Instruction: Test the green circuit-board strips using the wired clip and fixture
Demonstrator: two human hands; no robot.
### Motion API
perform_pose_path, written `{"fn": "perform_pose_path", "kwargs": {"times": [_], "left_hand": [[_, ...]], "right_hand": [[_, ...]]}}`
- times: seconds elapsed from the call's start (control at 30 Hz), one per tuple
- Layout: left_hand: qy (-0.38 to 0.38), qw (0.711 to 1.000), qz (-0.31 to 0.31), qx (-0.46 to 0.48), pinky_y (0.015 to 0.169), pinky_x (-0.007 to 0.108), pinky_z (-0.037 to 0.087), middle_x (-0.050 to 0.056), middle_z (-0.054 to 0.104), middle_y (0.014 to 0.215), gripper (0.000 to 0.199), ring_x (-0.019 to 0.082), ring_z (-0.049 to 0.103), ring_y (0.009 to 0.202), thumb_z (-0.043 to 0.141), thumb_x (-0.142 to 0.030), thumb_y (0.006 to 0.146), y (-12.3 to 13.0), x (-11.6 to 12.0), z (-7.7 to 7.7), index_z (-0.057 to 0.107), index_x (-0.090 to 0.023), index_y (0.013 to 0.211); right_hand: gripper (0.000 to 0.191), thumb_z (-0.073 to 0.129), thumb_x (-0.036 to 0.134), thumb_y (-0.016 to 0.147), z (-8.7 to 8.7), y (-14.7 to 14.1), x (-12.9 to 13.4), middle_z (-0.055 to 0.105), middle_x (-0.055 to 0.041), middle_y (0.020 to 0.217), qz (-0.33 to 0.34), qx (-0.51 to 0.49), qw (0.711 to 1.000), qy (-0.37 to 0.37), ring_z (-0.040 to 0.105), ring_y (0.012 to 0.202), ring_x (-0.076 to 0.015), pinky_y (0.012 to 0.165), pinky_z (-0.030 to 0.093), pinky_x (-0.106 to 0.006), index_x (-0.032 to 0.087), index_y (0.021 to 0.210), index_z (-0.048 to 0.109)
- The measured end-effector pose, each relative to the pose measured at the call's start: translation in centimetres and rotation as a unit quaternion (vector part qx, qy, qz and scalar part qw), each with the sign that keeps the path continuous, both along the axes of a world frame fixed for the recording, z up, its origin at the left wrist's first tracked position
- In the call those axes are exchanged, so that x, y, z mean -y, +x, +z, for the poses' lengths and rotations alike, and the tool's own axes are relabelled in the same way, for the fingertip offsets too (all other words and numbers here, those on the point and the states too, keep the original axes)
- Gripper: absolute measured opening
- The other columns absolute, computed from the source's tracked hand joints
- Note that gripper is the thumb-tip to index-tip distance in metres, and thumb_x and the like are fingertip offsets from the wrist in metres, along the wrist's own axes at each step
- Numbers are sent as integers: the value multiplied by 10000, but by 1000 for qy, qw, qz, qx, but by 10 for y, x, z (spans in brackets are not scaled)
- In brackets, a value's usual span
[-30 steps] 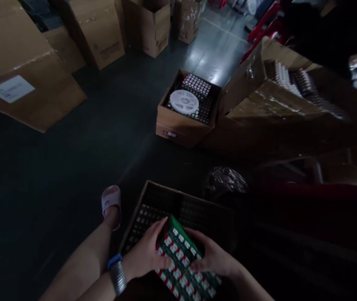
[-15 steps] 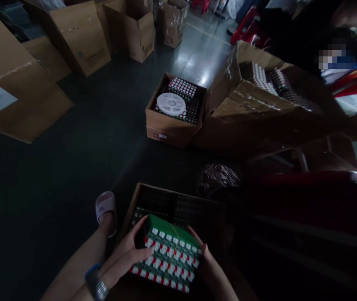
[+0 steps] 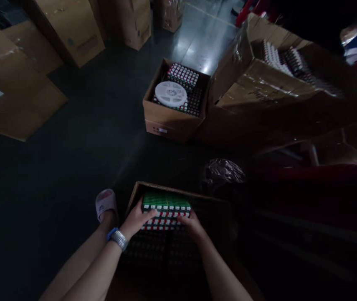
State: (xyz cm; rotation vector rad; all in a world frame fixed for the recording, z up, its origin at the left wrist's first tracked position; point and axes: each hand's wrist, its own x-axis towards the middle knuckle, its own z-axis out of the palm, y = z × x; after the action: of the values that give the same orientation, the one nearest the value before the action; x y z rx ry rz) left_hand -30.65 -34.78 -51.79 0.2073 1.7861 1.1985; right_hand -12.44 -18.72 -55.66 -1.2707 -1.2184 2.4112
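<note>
Between my two hands is a stack of green circuit boards (image 3: 166,201) with rows of white and red connectors, tied with a thin yellow band. My left hand (image 3: 139,217) grips its left end, thumb over the front row. At the right end my right hand (image 3: 192,221) holds it the same way. The stack is inside the far part of an open cardboard box (image 3: 178,188), near its back wall. Dark rows of similar boards (image 3: 153,246) lie in the box below and nearer to me; shadow hides most detail.
Ahead stands a smaller carton (image 3: 172,121) with more boards and a white reel (image 3: 171,93). A large carton (image 3: 259,83) of boards is to its right. Several big cartons (image 3: 68,29) line the upper left. A dark plastic bag (image 3: 224,170) lies right of my box; a slippered foot (image 3: 107,205) is left.
Both hands have moved the board stack forward and down, from over the near part of the box to its back wall. The stack has turned to lie squarer to the box.
</note>
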Motion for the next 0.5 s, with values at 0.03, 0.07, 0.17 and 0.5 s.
{"fn": "perform_pose_path", "kwargs": {"times": [0.03,0.07,0.17,0.5], "left_hand": [[-15,1000,20,-11,1074,427,422,120,665,1246,755,286,602,1183,717,-454,726,3,-3,-3,473,-156,1375],[-26,999,40,-23,1060,419,435,117,678,1220,712,279,612,1168,706,-445,742,5,-7,-5,491,-156,1356],[-28,996,71,-52,1030,383,461,100,687,1203,671,251,633,1132,719,-370,744,7,-19,-11,499,-172,1346],[-164,970,105,-142,1014,366,466,136,683,1205,563,261,618,1167,730,-244,775,2,-42,-31,536,-152,1295]], "right_hand": [[574,826,265,539,-4,-3,0,736,-31,1030,7,3,1000,7,666,967,-266,921,484,-416,244,1079,635],[541,814,261,542,-8,-7,0,735,-31,1033,12,7,1000,9,663,979,-268,928,482,-417,244,1055,643],[439,784,276,556,-16,-15,0,733,-36,1055,26,7,1000,-1,648,1041,-276,954,475,-416,243,976,661],[334,760,359,583,-43,-28,14,748,-28,978,16,64,997,-42,683,961,-270,871,518,-390,243,887,686]]}}
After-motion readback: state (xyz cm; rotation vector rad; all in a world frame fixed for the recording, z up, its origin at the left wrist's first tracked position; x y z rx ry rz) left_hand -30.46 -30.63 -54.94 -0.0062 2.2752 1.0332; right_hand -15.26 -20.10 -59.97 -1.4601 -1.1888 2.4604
